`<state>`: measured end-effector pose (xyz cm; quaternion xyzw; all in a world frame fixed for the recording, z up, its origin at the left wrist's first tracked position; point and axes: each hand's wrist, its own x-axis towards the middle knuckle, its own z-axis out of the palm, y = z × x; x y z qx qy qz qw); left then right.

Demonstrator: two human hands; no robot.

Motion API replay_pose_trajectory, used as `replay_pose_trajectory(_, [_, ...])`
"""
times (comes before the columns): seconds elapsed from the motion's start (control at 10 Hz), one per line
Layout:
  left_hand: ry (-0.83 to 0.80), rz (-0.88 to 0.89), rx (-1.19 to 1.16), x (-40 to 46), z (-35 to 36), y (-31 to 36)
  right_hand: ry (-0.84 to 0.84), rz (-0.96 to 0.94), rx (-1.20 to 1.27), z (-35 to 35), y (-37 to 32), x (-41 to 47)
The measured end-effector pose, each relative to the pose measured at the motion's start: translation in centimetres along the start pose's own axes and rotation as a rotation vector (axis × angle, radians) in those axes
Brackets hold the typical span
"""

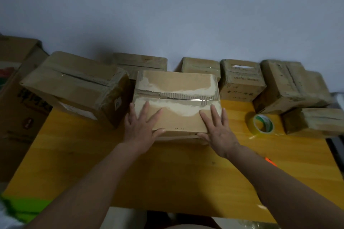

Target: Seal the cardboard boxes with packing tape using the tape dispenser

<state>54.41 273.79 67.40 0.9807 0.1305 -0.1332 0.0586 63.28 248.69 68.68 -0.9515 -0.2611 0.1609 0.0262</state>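
1. Left hand [142, 126]: flat on the near left part of the middle box's top, fingers straight and spread, thumb hooked over the near edge; grips nothing.
2. Right hand [216, 130]: flat on the near right part of the same top, fingers straight, thumb at the near edge; grips nothing.
3. Middle cardboard box [176, 102]: upright on the yellow wooden table [167, 173], flaps closed, clear tape strip along the centre seam, paper skin torn away in pale patches beside it.
4. Roll of packing tape [261, 123]: lying tilted on the table to the right of the box, apart from it, near the right-hand boxes.
5. Orange object [270, 161]: only a small part visible beyond the right forearm; too little to identify.
6. Large taped box [74, 87]: left of the middle box, set at an angle, touching or nearly touching it.
7. Row of smaller boxes [240, 80]: along the wall behind, several taped.
8. Stacked boxes [296, 87]: at the right edge of the table.
9. Big printed carton [16, 87]: far left, beside the table.
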Motion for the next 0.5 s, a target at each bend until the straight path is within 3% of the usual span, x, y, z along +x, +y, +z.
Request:
replay_pose_trajectory(0.3, [-0.132,-0.016,-0.056,-0.7,-1.5,0.5,-0.112,-0.02,0.059,-1.0,0.3,-0.5])
replay_pose_trajectory(0.4, [-0.118,-0.092,-0.069,-1.9,-2.5,2.5,-0.118,-0.014,0.098,-1.5,0.4,-1.5])
replay_pose_trajectory(0.5, [0.06,-0.039,-0.074,-3.5,-3.8,5.3,-0.069,-0.012,0.168,-2.3,1.2,-2.0])
